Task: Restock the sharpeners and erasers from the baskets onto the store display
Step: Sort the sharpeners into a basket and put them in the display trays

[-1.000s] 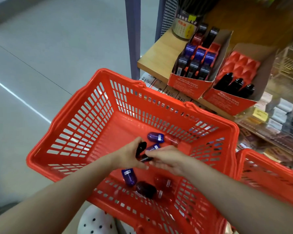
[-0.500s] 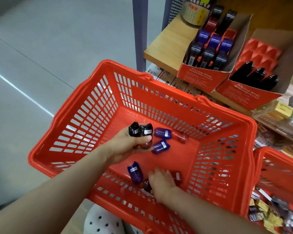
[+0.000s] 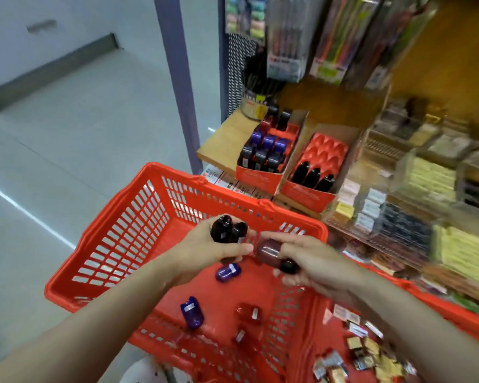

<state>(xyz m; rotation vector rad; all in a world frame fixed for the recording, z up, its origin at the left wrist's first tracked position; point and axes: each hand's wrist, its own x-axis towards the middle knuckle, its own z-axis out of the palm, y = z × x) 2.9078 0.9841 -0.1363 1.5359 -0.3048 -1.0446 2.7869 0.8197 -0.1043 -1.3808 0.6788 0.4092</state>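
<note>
Sharpeners lie loose in the red basket [image 3: 116, 239]: two purple ones, one [image 3: 228, 272] just under the left hand and another [image 3: 192, 312] nearer the basket's near wall, plus two red ones [image 3: 249, 313] beside the basket's right wall, the nearer of them blurred. Above the basket's middle, the left hand [image 3: 205, 251] is curled round two black sharpeners [image 3: 227, 230], their tops sticking up past the thumb. The right hand [image 3: 311, 262] is clamped on a dark red sharpener [image 3: 268, 251] with a black end, pinched between thumb and fingers, its tip almost touching the left hand's fingertips. Both forearms reach in from the near edge of the basket. Beyond the basket's far rim, on the wooden shelf [image 3: 221, 142], stand two red display boxes: the left box [image 3: 263, 158] holds about nine sharpeners, black, purple and red, and the right box [image 3: 313, 172] holds three black ones in its front row. To the right of the basket, a second red basket [image 3: 454, 313] holds a scatter of small wrapped erasers [image 3: 365, 352], too blurred to count.
</note>
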